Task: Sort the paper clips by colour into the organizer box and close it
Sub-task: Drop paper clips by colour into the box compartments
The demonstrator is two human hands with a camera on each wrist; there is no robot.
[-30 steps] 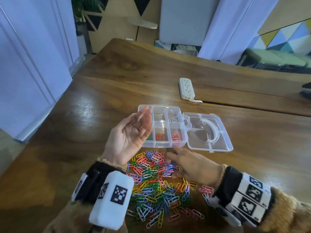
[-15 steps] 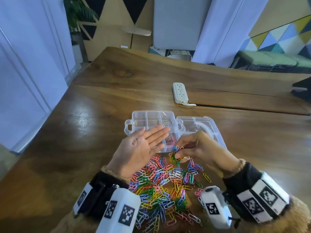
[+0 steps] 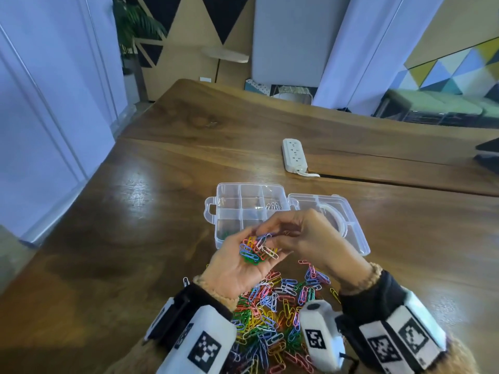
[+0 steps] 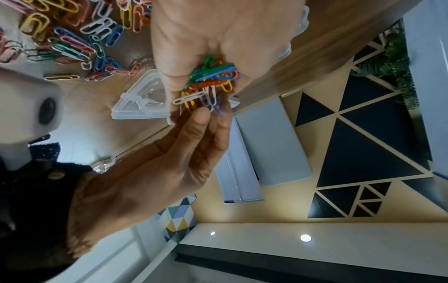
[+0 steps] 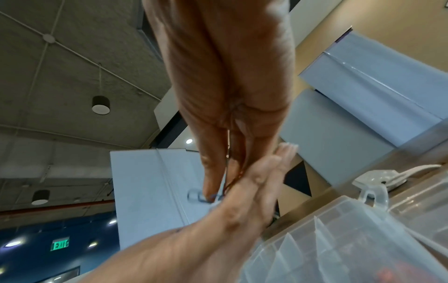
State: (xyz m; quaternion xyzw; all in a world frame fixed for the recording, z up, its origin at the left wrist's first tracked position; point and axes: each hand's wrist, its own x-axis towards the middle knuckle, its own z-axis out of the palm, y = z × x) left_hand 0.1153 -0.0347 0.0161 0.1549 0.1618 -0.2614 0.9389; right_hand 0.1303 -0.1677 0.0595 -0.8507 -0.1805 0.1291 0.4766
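Head view: both hands meet above the near edge of the organizer box [image 3: 251, 206], sharing a clump of clips.

The left hand [image 3: 237, 263] is palm up, fingers cupped around a small bunch of mixed clips [image 3: 258, 248]; the right hand [image 3: 318, 238] reaches into it, fingertips pinched on clips at the top of the bunch. The clear box sits open near the middle of the table [image 3: 135, 238], its lid [image 3: 348, 225] laid flat to the right, a few clips in some compartments. The loose pile of coloured paper clips [image 3: 272, 317] lies between box and near table edge. A white power strip [image 3: 294, 155] rests further back.
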